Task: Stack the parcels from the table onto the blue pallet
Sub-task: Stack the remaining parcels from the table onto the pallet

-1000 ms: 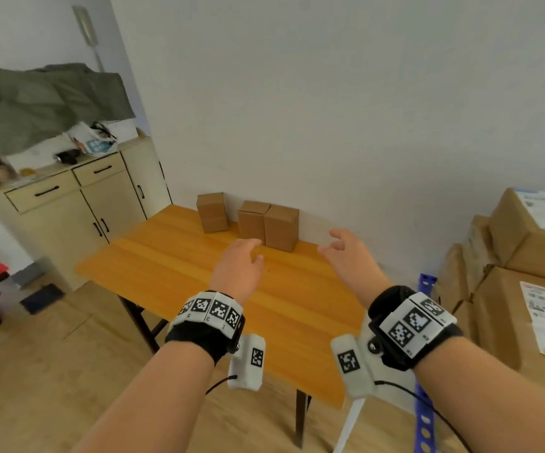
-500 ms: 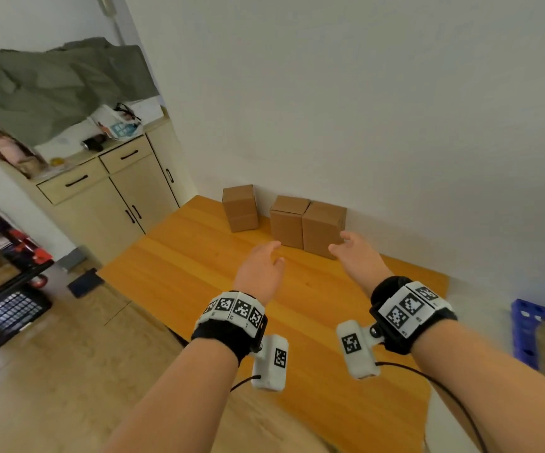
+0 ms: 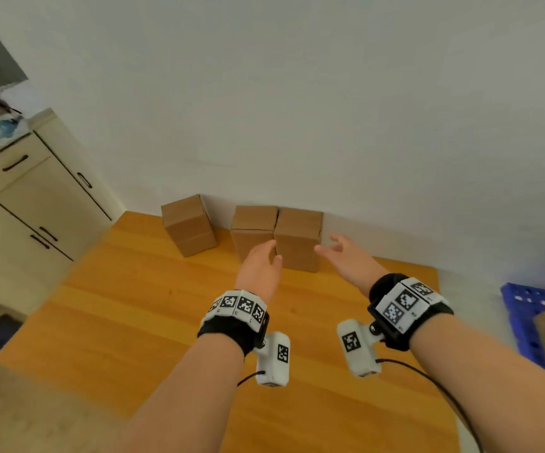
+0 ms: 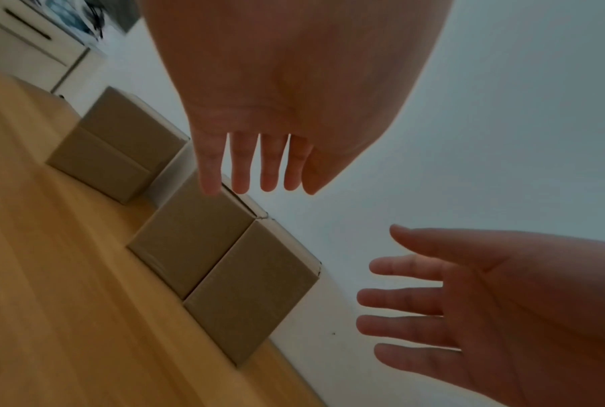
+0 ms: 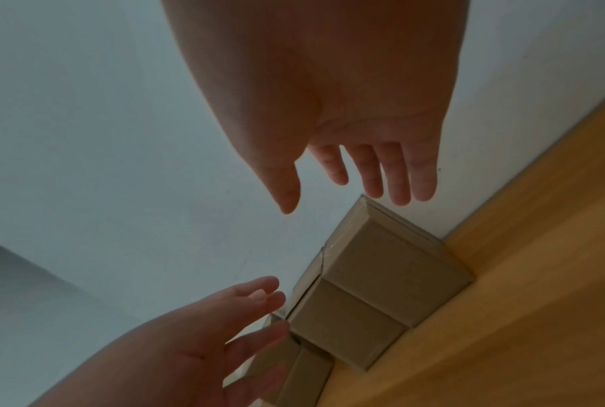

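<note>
Parcels remain on the table (image 3: pixel 173 328): three brown boxes upright along the wall, none lifted. By my reading, stacking from here has not begun. Off to the right, a blue pallet (image 3: pixel 523 308) shows at the edge. Right parcel (image 3: pixel 299 238) touches the middle parcel (image 3: pixel 253 230); the left parcel (image 3: pixel 188 225) stands apart. Left hand (image 3: pixel 259 268) and right hand (image 3: pixel 346 256) flank the right parcel, fingers spread, holding nothing.

Parcels tight to the wall

The middle parcel (image 3: pixel 252 233) and right parcel (image 3: pixel 298 238) touch (no gap for fingers); a gap separates the left parcel (image 3: pixel 188 225); bare table (image 3: pixel 140 322) lies in front.
</note>
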### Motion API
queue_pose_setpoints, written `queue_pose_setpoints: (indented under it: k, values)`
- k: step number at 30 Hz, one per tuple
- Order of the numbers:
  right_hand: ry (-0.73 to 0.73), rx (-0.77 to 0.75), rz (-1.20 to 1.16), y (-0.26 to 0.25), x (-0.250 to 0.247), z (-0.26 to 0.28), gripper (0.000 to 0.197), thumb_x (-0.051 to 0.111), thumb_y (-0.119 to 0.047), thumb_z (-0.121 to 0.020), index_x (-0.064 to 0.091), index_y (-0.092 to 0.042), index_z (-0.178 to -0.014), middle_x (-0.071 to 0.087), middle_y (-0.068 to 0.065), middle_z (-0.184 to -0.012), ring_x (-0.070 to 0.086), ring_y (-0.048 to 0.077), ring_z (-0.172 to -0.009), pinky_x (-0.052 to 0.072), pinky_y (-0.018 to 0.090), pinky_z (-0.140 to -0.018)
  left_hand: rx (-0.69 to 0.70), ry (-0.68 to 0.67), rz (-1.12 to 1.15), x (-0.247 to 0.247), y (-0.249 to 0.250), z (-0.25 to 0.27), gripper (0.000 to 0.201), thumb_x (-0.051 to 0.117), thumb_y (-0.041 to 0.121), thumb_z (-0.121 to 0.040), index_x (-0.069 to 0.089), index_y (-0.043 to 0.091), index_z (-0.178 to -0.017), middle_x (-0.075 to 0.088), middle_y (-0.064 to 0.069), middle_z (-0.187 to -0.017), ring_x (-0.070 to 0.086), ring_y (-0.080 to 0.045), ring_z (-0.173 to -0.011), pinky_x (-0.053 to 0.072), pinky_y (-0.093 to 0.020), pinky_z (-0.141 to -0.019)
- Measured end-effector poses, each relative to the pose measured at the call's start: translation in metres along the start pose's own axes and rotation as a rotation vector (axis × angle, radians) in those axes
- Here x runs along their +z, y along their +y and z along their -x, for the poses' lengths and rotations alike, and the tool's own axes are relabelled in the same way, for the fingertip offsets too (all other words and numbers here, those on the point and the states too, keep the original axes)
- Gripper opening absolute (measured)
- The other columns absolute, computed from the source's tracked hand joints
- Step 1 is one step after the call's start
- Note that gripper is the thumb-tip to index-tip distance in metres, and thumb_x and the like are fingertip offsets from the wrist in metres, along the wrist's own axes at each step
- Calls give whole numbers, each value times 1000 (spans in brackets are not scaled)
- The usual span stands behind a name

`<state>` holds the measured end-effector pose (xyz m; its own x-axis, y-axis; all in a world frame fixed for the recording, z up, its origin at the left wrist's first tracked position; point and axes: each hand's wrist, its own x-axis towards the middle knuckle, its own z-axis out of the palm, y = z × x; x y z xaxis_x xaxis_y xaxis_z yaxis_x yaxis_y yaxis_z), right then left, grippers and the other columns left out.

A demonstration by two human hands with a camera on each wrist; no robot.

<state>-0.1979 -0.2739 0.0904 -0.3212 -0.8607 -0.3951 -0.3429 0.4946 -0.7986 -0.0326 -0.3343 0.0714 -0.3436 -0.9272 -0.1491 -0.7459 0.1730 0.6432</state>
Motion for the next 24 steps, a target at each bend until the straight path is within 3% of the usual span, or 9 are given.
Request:
queue_pose_setpoints:
  k: [3, 5, 7, 10, 13, 18, 21, 24]
  values:
    - [10, 36, -34, -9, 5, -23, 62, 51, -38, -100, 25, -18, -153, 36, 6, -154, 41, 21, -133, 35, 31, -102, 9, -65, -8, -1, -6, -37, 48, 40, 27, -103, 31, 23, -151, 32, 2, -156, 32, -16, -142, 29, -32, -112]
    - [3, 40, -72, -11, 10, -37, 56, 50, -28, -102, 27, -16, -151, 41, 6, -149, 44, 12, -115, 34, 23, -90, 3, -112, -3, 0, -11, -56, 49, 38, 26, -104, 28, 23, -152, 30, 1, -157, 31, -17, -143, 29, -32, -112]
    - [7, 53, -104, -11, 15, -48, 54, 49, -22, -103, 27, -14, -151, 43, 8, -147, 40, 9, -107, 33, 21, -86, 6, -168, 0, 3, -15, -69, 49, 37, 25, -104, 27, 22, -152, 28, 0, -158, 30, -17, -143, 28, -33, -113]
    - [28, 87, -125, -5, 24, -65, 56, 49, -22, -103, 24, -14, -152, 45, 2, -139, 44, 14, -120, 33, 24, -90, 35, -212, -14, 9, -24, -81, 50, 37, 26, -104, 27, 23, -152, 27, 1, -158, 29, -16, -144, 27, -33, -114]
    - [44, 90, -154, 4, 33, -76, 53, 52, -22, -100, 32, -17, -149, 48, -6, -134, 45, 14, -129, 37, 28, -99, 60, -188, 0, 14, -30, -83, 49, 39, 28, -103, 30, 25, -151, 28, 4, -158, 29, -14, -143, 28, -32, -113]
    - [82, 96, -166, 10, 39, -89, 43, 54, -24, -97, 47, -18, -139, 60, -2, -128, 56, 18, -119, 44, 37, -103, 81, -187, 28, 16, -33, -81, 48, 39, 27, -103, 32, 23, -151, 30, 4, -157, 30, -14, -143, 29, -32, -113]
    - [98, 126, -184, 14, 39, -86, 41, 53, -25, -98, 49, -15, -137, 61, -1, -127, 57, 19, -118, 45, 33, -97, 41, -170, 76, 16, -30, -79, 46, 40, 27, -103, 36, 21, -148, 35, 1, -153, 38, -16, -137, 33, -29, -107]
    - [121, 144, -206, 18, 38, -75, 40, 50, -22, -101, 44, -12, -140, 51, -8, -124, 51, 13, -117, 38, 27, -94, -21, -159, 189, 16, -30, -76, 43, 41, 27, -102, 40, 20, -145, 40, -2, -145, 48, -14, -121, 35, -23, -94]
